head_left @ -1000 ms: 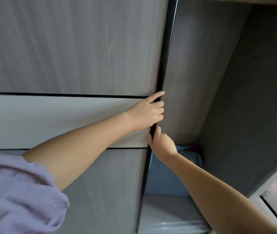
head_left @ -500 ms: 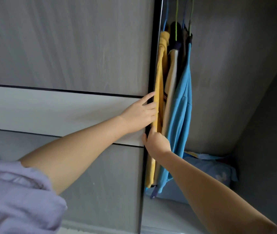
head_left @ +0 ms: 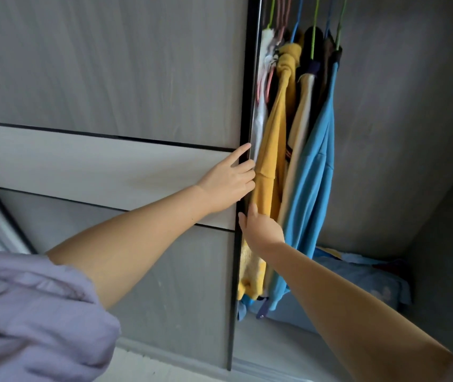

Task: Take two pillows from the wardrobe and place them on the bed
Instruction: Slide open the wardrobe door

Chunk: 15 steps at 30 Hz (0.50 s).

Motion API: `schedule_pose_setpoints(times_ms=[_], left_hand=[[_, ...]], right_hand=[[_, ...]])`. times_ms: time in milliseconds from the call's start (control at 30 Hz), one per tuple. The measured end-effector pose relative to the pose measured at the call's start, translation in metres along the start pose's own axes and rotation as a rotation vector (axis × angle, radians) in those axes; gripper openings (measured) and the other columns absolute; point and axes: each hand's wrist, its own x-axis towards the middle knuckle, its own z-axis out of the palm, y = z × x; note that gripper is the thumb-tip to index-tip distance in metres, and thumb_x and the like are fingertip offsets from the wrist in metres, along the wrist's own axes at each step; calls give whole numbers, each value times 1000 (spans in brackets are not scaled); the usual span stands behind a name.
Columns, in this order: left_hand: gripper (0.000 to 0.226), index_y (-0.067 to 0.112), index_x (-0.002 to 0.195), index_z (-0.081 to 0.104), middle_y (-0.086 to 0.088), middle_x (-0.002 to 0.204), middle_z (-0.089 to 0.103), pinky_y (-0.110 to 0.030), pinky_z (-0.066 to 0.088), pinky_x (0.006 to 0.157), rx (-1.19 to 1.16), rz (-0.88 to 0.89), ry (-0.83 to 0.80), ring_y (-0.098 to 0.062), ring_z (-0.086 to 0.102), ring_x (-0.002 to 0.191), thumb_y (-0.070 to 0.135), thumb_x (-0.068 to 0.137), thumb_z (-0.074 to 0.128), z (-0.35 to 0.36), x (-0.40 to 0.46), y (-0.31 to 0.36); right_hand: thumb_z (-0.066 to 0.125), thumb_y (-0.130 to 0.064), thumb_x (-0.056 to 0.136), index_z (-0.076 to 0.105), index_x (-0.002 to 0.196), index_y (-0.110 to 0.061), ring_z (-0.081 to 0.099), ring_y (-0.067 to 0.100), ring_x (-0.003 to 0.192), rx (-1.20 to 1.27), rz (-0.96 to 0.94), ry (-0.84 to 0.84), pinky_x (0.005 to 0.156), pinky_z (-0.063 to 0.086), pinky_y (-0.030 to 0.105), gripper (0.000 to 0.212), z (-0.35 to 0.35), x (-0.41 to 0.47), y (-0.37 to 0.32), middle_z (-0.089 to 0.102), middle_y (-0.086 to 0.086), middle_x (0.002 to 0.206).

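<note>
A grey wood-grain sliding wardrobe door (head_left: 109,78) fills the left side, its black metal edge strip (head_left: 248,106) running down the middle. The left hand (head_left: 228,186) lies flat on the door at that strip; the right hand (head_left: 261,230) sits just below it, on the strip's inner side. Right of the strip, inside the wardrobe, a yellow knitted garment (head_left: 270,166) hangs beside a blue cotton garment (head_left: 310,188). A pale blue fabric pillow (head_left: 363,279) lies on the wardrobe floor behind and below them.

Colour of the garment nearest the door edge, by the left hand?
Yellow garment, head view.
</note>
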Motion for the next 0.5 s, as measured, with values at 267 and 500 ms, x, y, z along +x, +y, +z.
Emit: schedule_pose_setpoints(times_ms=[267,500], left_hand=[[31,18,106,63,-2,98,66,-49,33,110,-217,29,-22,-23,60,100,41,88,55,-7,41,87],[42,17,126,50,-6,119,57,-39,44,88,-833,-116,-378,-26,50,116,44,94,46,-20,134,228]], right_hand=[[32,-43,99,41,92,-15,66,35,79,-115,62,-16,55,34,31,29,-13,-48,153,69,12,81],[33,-45,98,49,109,-14,67,34,88,-199,173,-59,62,36,34,37,-33,-99,308,72,14,95]])
